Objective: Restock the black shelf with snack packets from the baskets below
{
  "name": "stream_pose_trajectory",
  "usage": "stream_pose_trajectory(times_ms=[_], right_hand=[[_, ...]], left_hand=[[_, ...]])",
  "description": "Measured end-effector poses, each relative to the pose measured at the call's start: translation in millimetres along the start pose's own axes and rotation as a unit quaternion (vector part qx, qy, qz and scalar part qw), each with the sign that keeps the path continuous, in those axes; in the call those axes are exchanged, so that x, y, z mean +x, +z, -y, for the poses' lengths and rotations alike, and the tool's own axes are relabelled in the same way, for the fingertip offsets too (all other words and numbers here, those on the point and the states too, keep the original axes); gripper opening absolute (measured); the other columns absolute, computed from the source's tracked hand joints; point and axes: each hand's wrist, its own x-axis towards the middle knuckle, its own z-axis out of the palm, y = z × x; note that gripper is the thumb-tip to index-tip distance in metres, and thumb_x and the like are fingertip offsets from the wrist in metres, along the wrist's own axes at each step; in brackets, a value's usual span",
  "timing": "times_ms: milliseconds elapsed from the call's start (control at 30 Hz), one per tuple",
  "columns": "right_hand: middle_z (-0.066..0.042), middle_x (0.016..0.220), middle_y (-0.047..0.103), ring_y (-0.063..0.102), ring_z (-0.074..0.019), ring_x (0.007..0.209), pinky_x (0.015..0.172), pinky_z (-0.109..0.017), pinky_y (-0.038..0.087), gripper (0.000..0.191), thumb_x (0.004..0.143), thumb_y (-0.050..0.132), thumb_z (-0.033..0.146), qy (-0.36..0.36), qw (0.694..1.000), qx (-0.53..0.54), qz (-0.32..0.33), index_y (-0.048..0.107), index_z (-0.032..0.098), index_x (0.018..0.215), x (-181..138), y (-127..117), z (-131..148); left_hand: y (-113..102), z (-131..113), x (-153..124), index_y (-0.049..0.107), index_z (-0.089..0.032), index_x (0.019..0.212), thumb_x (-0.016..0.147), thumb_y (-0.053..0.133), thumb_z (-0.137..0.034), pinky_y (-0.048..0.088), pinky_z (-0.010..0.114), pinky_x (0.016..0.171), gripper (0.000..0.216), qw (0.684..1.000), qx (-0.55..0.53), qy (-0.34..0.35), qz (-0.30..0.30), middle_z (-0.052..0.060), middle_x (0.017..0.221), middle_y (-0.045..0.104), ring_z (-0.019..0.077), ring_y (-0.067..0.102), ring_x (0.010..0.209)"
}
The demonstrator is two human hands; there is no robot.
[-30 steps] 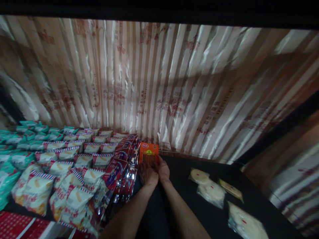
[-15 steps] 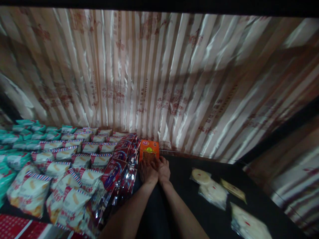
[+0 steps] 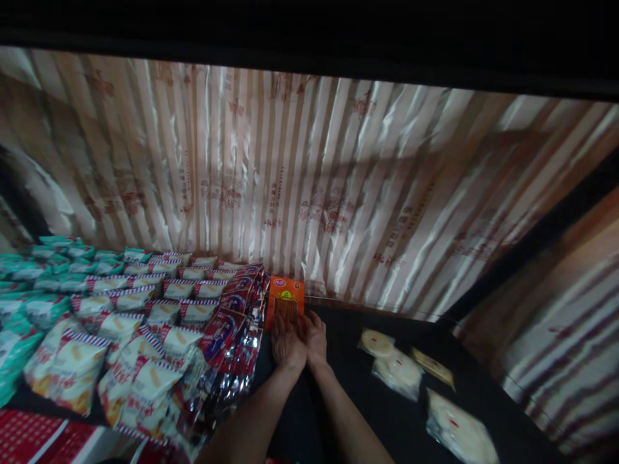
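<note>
An orange snack packet (image 3: 289, 290) with a yellow label and a picture of brown sticks lies at the back of the black shelf, close to the striped sheeting. Both palms face down on its near half and cover it. My left hand (image 3: 289, 345) has its fingers stretched forward over the packet's front. Beside it, my right hand (image 3: 315, 336) touches the packet's lower right part, its fingers extended and slightly bent. The thumbs lie close together, and some fingertips are hard to make out. Shiny dark-red packets (image 3: 222, 332) stand in a row just left of the orange one.
Rows of white-and-red snack bags (image 3: 68, 361) and green bags (image 3: 53, 267) fill the left. Round pale flatbreads in clear wrap (image 3: 399, 370) and a narrow yellow packet (image 3: 434, 367) lie on the black shelf (image 3: 353, 393). A dark beam (image 3: 309, 38) crosses overhead.
The view has tilted up a little, showing more of the dark beam. Both hands stay on the orange packet; a little more of its front shows above the fingers.
</note>
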Motion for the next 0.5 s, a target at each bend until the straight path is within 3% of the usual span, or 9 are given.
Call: stream_pose_trajectory(times_ms=[233, 367, 500], right_hand=[[-0.011, 0.111, 0.061, 0.059, -0.0191, 0.097, 0.086, -0.031, 0.048, 0.034, 0.081, 0.039, 0.019, -0.031, 0.991, 0.114, -0.059, 0.067, 0.016, 0.1, -67, -8, 0], [-0.009, 0.098, 0.064, 0.061, -0.0181, 0.089, 0.081, -0.031, 0.051, 0.035, 0.076, 0.038, 0.014, -0.064, 0.98, 0.17, -0.078, 0.068, 0.018, 0.094, -115, -9, 5], [-0.009, 0.096, 0.065, 0.061, -0.0184, 0.089, 0.081, -0.032, 0.05, 0.038, 0.074, 0.036, 0.01, -0.069, 0.976, 0.195, -0.063, 0.067, 0.017, 0.096, -167, -12, 17]], left_hand=[[-20, 11, -78, 0.063, -0.012, 0.104, 0.088, 0.034, -0.018, 0.04, 0.032, 0.096, 0.033, 0.999, -0.045, 0.025, 0.009, 0.01, 0.11, 0.064, 0.0215, 0.054, 0.106], [-24, 37, -121, 0.063, -0.014, 0.099, 0.087, 0.035, -0.014, 0.043, 0.033, 0.091, 0.031, 0.997, -0.053, 0.064, 0.001, 0.009, 0.102, 0.066, 0.0214, 0.055, 0.099], [-23, 76, -160, 0.062, -0.015, 0.103, 0.084, 0.036, -0.01, 0.045, 0.033, 0.089, 0.032, 0.989, -0.039, 0.143, -0.008, 0.008, 0.099, 0.065, 0.0207, 0.056, 0.095]])
